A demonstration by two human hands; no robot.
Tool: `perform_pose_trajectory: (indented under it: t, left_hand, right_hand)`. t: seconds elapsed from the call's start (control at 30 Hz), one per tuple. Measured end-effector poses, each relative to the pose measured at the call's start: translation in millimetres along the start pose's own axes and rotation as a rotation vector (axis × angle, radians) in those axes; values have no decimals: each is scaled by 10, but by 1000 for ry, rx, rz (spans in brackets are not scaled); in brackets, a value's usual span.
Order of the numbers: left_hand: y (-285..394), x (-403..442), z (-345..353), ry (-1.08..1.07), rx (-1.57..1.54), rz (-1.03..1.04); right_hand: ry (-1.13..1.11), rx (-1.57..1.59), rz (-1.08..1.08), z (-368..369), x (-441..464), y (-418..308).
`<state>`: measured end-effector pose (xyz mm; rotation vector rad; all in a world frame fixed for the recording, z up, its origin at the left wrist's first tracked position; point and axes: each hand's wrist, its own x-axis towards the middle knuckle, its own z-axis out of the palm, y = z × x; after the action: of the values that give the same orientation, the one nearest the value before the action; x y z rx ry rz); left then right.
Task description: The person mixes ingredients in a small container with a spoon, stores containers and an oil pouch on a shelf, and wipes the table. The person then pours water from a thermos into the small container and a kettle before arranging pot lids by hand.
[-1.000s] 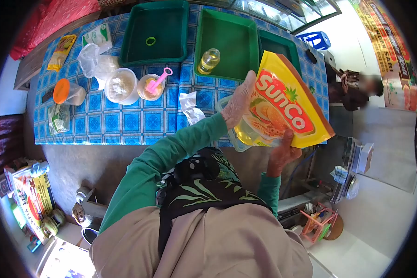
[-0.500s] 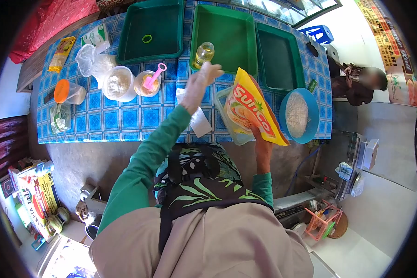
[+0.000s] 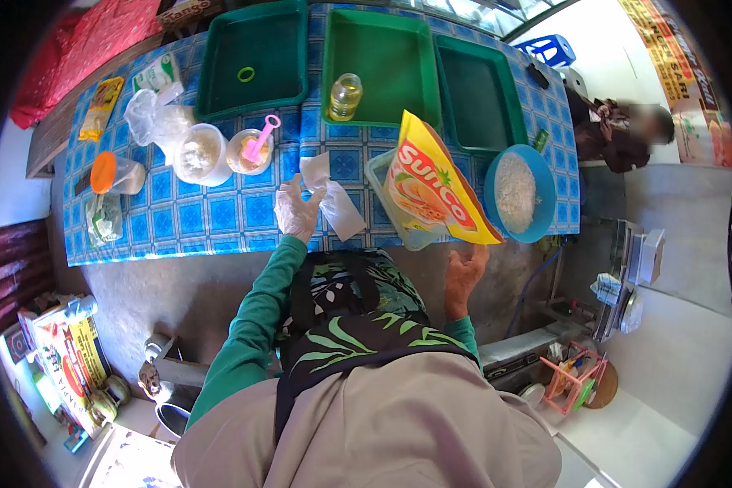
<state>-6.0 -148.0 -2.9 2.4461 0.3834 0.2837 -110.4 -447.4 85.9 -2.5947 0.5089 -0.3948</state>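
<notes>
My left hand (image 3: 297,210), in a clear thin glove, is just left of a crumpled white paper sheet (image 3: 343,213) at the table's front edge. Its fingers are spread and hold nothing. My right hand (image 3: 465,281) is bare and loosely curled, with nothing visible in it. It is below the lower edge of a yellow and red SunCo pouch (image 3: 431,185). The pouch leans over a clear plastic container (image 3: 419,237), hiding much of it. A small glass jar of yellowish liquid (image 3: 346,98) stands in the light green tray (image 3: 390,49).
Dark green trays (image 3: 252,57) (image 3: 481,98) flank the light green one. A blue bowl of white grated food (image 3: 516,199) stands right. To the left are a white tub (image 3: 202,154), a cup with a pink spoon (image 3: 256,150) and an orange-lidded jar (image 3: 110,172). A person (image 3: 626,134) is at right.
My left hand has moved from beside the glass jar back to the front edge, by the paper. My right hand has come down off the pouch, which stays leaning over the container.
</notes>
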Motion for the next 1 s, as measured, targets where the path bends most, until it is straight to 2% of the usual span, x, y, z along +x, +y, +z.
perform_pose_trajectory:
  t: [0.03, 0.1, 0.13, 0.17, 0.23, 0.3, 0.37, 0.4, 0.43, 0.5, 0.53, 0.57, 0.63, 0.67, 0.7, 0.77, 0.8, 0.9, 1.0]
  left_hand:
    - [15, 11, 49, -11, -4, 13]
    - [11, 80, 155, -216, 46, 8]
    - [3, 89, 239, -302, -73, -68]
    - [6, 83, 326, -309, -75, -52]
    - [131, 68, 428, -259, -258, -66]
    - [278, 89, 435, -283, -240, -36]
    - [458, 101, 405, -69, -293, 9]
    - [511, 114, 377, -50, -372, 67]
    - [576, 108, 358, -61, -377, 77]
    - [763, 65, 277, -257, -564, -81]
    - [967, 22, 92, -335, -521, -97]
    - [987, 0, 84, -331, -530, -84]
    - [972, -23, 131, -415, -424, -28]
    - [920, -47, 179, -430, -469, -27]
    - [926, -48, 158, -423, -464, -36]
    - [980, -84, 88, -557, -479, -112]
    - [1017, -112, 78, -586, -613, -149]
    - [1073, -111, 124, -645, -647, -243]
    - [1078, -89, 165, -623, -692, -241]
  right_hand:
    - [10, -5, 14, -33, 0, -37]
    - [-293, 849, 693, -18, 86, -147]
    - [-405, 1035, 763, 91, 64, -72]
    - [-518, 1223, 826, 218, 48, -2]
    - [-549, 1289, 903, 430, 53, -168]
    - [-524, 1346, 880, 596, 3, -283]
    - [-500, 1403, 852, 675, -2, -354]
    - [-496, 1389, 872, 676, -3, -382]
    - [-493, 1372, 889, 648, 3, -390]
    - [-516, 1276, 900, 481, 27, -395]
    - [-554, 1180, 909, 410, 35, -405]
    - [-544, 1185, 895, 386, 0, -379]
    - [5, 396, 254, 286, -34, -421]
    - [111, 412, 88, 205, 4, -390]
    - [99, 417, 85, 89, 115, -387]
    - [-119, 380, -303, 1, 322, -354]
    - [-253, 535, -72, 44, 354, -383]
    - [-223, 635, -184, 166, 411, -298]
    - [-273, 756, -155, 108, 288, -122]
